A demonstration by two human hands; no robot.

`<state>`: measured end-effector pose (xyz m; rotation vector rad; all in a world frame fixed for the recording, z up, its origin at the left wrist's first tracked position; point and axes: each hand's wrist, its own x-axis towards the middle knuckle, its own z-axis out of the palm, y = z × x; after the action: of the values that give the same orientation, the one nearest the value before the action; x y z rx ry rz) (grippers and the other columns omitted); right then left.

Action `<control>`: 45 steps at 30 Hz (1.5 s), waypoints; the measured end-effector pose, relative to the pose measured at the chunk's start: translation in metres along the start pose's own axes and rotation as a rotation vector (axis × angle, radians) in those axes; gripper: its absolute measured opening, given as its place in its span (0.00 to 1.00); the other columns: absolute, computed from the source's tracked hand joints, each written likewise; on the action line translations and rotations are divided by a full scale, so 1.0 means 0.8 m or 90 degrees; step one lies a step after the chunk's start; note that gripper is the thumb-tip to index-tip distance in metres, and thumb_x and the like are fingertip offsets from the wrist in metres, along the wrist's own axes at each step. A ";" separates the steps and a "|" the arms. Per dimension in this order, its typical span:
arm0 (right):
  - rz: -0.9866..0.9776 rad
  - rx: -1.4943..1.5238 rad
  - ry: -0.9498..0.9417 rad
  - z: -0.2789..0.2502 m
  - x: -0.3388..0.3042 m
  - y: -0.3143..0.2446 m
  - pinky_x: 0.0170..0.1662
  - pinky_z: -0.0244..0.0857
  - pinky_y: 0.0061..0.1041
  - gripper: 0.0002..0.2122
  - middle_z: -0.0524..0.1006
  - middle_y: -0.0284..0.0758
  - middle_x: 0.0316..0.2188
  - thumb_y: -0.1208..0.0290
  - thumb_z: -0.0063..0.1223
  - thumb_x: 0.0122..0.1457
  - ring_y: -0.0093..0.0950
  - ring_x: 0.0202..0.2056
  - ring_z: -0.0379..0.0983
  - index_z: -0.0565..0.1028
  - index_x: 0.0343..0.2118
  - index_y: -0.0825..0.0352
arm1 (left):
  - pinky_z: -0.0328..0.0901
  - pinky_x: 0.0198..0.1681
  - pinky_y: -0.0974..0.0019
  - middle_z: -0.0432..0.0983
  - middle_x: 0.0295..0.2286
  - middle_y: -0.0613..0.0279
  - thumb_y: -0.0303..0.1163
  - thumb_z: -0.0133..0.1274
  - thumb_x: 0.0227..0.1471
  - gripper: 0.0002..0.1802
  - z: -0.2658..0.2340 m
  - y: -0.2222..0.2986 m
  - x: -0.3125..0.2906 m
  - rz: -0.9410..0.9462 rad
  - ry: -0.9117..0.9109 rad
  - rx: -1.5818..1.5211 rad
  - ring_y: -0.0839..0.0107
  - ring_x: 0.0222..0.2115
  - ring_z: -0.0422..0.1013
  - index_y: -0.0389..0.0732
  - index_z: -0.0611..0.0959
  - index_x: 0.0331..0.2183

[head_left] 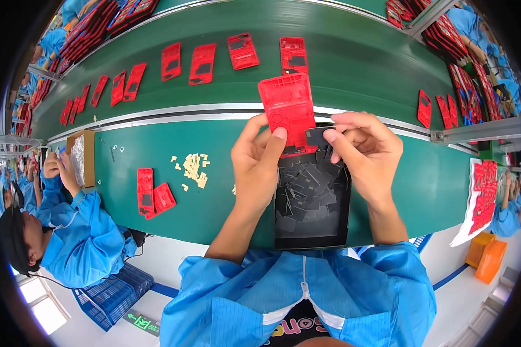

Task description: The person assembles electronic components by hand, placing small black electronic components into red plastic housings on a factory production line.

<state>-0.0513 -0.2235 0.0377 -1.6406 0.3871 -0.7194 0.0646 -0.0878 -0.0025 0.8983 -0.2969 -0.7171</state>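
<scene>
My left hand [259,159] grips a red plastic housing [288,107] by its lower left side, thumb across its inner face. The housing is held up over the bench edge, its ribbed inside toward me. Between the thumb and fingers of my right hand [364,147] is a thin black sheet piece [316,137], which overlaps the lower right corner of the housing; whether it touches there I cannot tell. Below both hands a black tray [311,240] holds many loose black pieces [307,188] of the same sort.
Behind the bench, a green conveyor belt [353,63] carries several red housings [202,63]. Left of me lie cream-coloured bits [194,168] and two red parts [146,194]. A co-worker [81,231] sits at the left by a cardboard box [82,156]. Red pieces lie on a white sheet [469,211] at right.
</scene>
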 end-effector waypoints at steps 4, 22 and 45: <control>0.052 0.032 -0.005 0.003 0.001 -0.003 0.29 0.70 0.14 0.10 0.81 0.37 0.35 0.85 0.61 0.59 0.21 0.30 0.82 0.80 0.45 0.74 | 0.71 0.49 0.68 0.82 0.43 0.47 0.21 0.51 0.64 0.15 0.000 0.000 -0.002 0.005 0.000 0.011 0.70 0.44 0.78 0.31 0.73 0.52; 0.103 0.055 0.026 0.018 -0.003 0.000 0.26 0.67 0.14 0.06 0.82 0.35 0.31 0.83 0.61 0.60 0.20 0.32 0.82 0.81 0.40 0.72 | 0.73 0.50 0.67 0.81 0.44 0.44 0.18 0.51 0.63 0.14 0.005 0.003 -0.005 0.018 -0.020 0.005 0.69 0.45 0.78 0.30 0.73 0.50; 0.111 0.034 0.029 0.031 -0.007 0.016 0.23 0.50 0.13 0.06 0.76 0.24 0.28 0.82 0.66 0.56 0.08 0.20 0.59 0.81 0.36 0.69 | 0.75 0.49 0.62 0.82 0.40 0.47 0.12 0.56 0.54 0.15 0.013 0.004 -0.005 0.050 0.063 0.060 0.63 0.42 0.80 0.29 0.78 0.45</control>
<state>-0.0377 -0.2033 0.0224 -1.5217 0.5317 -0.6312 0.0577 -0.0903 0.0067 1.0034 -0.2784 -0.5889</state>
